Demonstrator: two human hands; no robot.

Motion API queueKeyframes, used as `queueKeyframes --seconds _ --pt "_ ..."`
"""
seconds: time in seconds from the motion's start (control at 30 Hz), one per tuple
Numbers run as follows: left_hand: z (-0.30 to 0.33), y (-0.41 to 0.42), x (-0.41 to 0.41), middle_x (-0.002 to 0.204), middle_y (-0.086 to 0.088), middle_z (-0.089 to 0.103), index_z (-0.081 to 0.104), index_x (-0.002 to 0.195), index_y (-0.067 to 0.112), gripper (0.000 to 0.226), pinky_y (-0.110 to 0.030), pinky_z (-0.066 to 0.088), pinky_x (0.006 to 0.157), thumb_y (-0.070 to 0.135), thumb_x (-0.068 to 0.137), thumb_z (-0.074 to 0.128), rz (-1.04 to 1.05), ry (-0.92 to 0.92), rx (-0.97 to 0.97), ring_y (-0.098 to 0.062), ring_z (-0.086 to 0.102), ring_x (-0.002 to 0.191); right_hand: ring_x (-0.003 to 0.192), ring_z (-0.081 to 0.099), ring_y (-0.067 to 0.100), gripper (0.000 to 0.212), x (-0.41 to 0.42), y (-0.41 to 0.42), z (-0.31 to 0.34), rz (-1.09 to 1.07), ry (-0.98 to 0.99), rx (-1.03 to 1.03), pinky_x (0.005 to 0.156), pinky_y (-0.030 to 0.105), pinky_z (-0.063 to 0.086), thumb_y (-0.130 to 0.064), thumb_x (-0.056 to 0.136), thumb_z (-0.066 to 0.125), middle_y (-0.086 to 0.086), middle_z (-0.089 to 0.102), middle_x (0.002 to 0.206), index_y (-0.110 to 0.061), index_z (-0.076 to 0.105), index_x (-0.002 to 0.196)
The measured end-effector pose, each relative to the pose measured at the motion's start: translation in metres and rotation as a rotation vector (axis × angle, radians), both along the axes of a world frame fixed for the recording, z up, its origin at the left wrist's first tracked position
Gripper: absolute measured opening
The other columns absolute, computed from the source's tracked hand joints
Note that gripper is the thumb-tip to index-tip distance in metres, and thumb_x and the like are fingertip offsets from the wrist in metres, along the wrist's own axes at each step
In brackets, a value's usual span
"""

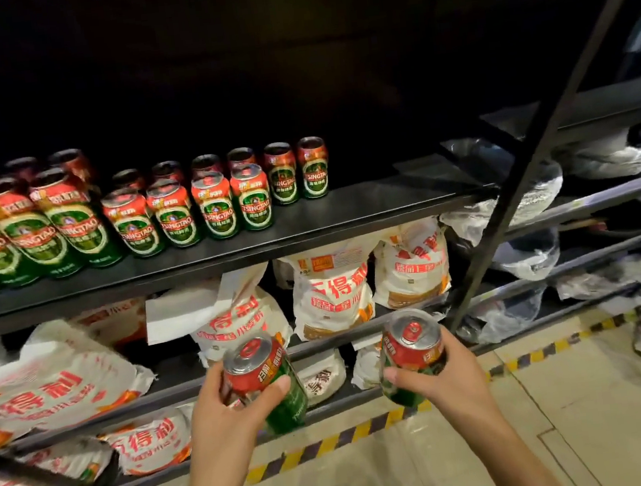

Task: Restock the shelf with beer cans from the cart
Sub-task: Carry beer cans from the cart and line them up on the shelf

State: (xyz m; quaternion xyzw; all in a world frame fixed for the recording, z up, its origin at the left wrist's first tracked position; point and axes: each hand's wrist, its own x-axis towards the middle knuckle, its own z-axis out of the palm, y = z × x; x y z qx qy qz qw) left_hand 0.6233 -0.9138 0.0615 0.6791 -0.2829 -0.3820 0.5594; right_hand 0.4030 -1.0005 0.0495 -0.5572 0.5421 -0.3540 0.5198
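Note:
My left hand (226,409) grips a red and green beer can (264,373), tilted with its silver top toward me. My right hand (441,373) grips a second can of the same kind (412,346). Both cans are held below the black shelf (347,208), in front of the lower shelves. On that shelf stand several rows of the same beer cans (171,208), filling its left and middle parts. The right part of the shelf board is bare. The cart is not in view.
White flour bags with red print (332,293) fill the two lower shelves. A slanted black shelf post (532,154) rises at the right, with plastic-wrapped goods (528,255) behind it. A yellow-black striped line (334,445) runs along the floor.

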Motion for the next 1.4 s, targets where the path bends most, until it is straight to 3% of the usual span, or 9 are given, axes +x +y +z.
queueKeyframes --seconds 0.07,0.23,0.47,0.57,0.7,0.9,1.17,1.4 --pt "0.003 -0.022 0.018 0.107 0.008 0.063 0.053 0.116 0.027 0.059 -0.028 0.046 0.082 0.015 0.066 0.081 0.013 -0.007 -0.003 -0.010 0.058 0.100 0.089 0.063 -0.001 0.058 0.016 -0.022 0.002 0.011 -0.016 0.011 0.065 0.009 0.046 -0.009 0.058 0.088 -0.011 0.067 0.098 -0.032 0.058 0.101" --pt "0.009 -0.077 0.050 0.100 0.007 0.068 0.058 0.103 0.033 0.046 -0.035 0.051 0.083 0.016 0.067 0.081 -0.020 -0.090 -0.036 -0.010 0.062 0.095 0.094 0.061 0.001 0.059 0.047 -0.068 0.003 0.001 -0.032 -0.003 0.069 0.012 0.045 -0.013 0.058 0.089 -0.014 0.065 0.100 -0.035 0.055 0.102" --pt "0.019 -0.136 0.048 0.097 0.011 0.068 0.058 0.105 0.035 0.046 -0.020 0.046 0.071 0.019 0.068 0.081 -0.070 -0.096 -0.050 -0.001 0.063 0.089 0.090 0.063 0.002 0.056 0.057 -0.119 0.009 0.019 -0.032 0.011 0.074 0.017 0.048 -0.016 0.058 0.088 -0.012 0.066 0.099 -0.034 0.056 0.099" --pt "0.025 -0.167 0.043 0.099 0.011 0.067 0.057 0.107 0.032 0.049 -0.015 0.045 0.069 0.017 0.067 0.081 -0.072 -0.105 -0.063 0.004 0.063 0.086 0.085 0.064 0.000 0.054 0.059 -0.152 0.016 0.064 -0.034 -0.003 0.066 0.013 0.050 -0.014 0.059 0.087 -0.010 0.067 0.098 -0.032 0.056 0.099" --pt "0.033 -0.203 0.039 0.102 0.009 0.068 0.058 0.113 0.027 0.055 -0.017 0.048 0.076 0.014 0.066 0.082 -0.061 -0.118 -0.085 0.004 0.064 0.087 0.089 0.065 0.008 0.052 0.065 -0.195 0.024 0.116 -0.028 -0.047 0.067 0.016 0.051 -0.013 0.061 0.087 -0.007 0.067 0.096 -0.029 0.057 0.101" --pt "0.034 -0.259 0.039 0.103 0.013 0.066 0.054 0.116 0.028 0.060 -0.024 0.052 0.079 0.022 0.064 0.085 -0.013 -0.204 -0.089 0.000 0.063 0.091 0.086 0.064 0.000 0.053 0.083 -0.251 0.030 0.189 -0.018 -0.126 0.075 0.020 0.050 -0.021 0.062 0.086 -0.010 0.068 0.096 -0.032 0.057 0.105" --pt "0.017 -0.298 0.029 0.104 0.019 0.062 0.049 0.116 0.033 0.061 -0.011 0.045 0.076 0.027 0.066 0.084 0.013 -0.220 -0.103 0.011 0.059 0.091 0.086 0.063 -0.005 0.056 0.103 -0.297 0.022 0.247 -0.008 -0.166 0.065 0.009 0.048 -0.018 0.064 0.086 -0.011 0.067 0.100 -0.027 0.056 0.110" --pt "0.010 -0.309 0.031 0.099 0.024 0.060 0.044 0.108 0.043 0.059 -0.016 0.047 0.081 0.030 0.067 0.083 0.045 -0.277 -0.074 0.011 0.057 0.092 0.096 0.063 0.004 0.061 0.115 -0.319 0.011 0.297 0.009 -0.177 0.081 0.021 0.051 -0.017 0.063 0.086 -0.009 0.066 0.105 -0.025 0.055 0.115"
